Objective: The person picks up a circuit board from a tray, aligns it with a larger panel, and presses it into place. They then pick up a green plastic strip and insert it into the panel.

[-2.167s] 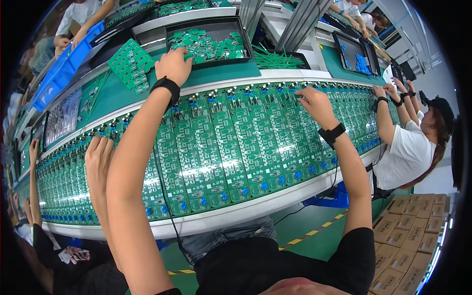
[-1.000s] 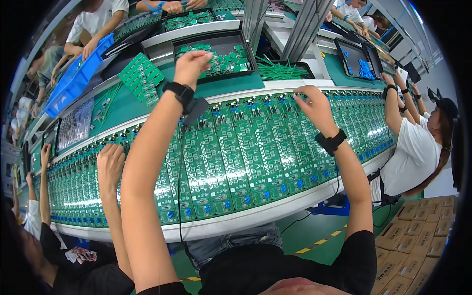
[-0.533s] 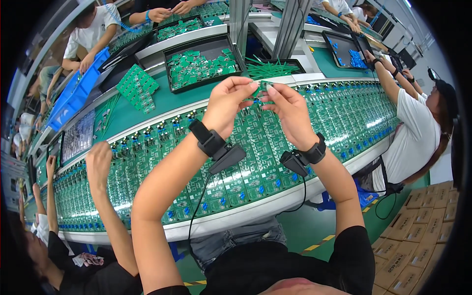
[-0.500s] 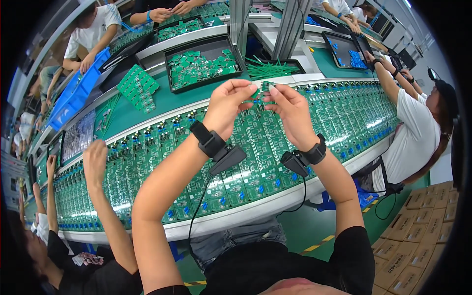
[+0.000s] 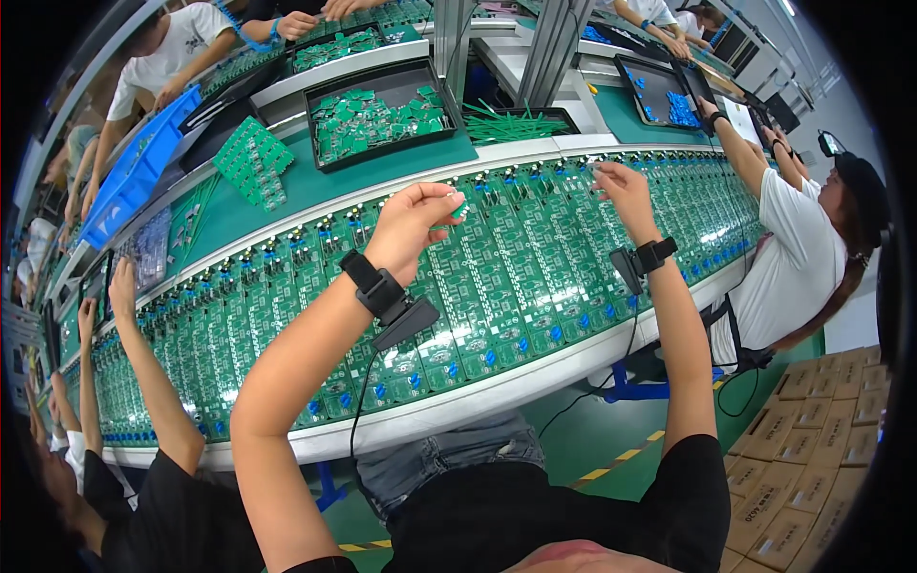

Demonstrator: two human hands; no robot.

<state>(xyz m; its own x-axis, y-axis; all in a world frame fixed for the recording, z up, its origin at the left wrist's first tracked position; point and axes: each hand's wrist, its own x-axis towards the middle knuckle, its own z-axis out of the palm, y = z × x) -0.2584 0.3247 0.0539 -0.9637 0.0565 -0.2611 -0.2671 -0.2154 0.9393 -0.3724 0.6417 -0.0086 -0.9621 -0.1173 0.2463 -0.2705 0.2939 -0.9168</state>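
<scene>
My left hand (image 5: 413, 222) is raised over the belt of green circuit boards (image 5: 497, 286) and pinches a small green part (image 5: 460, 207) between thumb and fingers. My right hand (image 5: 626, 186) reaches to the far row of boards. Its fingertips are pinched together on a tiny part just above a board, and the part is barely visible. Both wrists wear a black strap with a cord. Beyond the belt stands a black tray of small green boards (image 5: 382, 113).
A stack of green boards (image 5: 253, 160) and a blue bin (image 5: 134, 177) lie far left. A co-worker's arms (image 5: 143, 363) reach onto the belt at my left. Another person in a white shirt (image 5: 798, 263) works at my right. Cardboard boxes (image 5: 821, 458) stand at the lower right.
Earlier my left hand reached to the tray. Then both hands met over the belt on a small part. They have now parted, and my right hand has moved right to the far row.
</scene>
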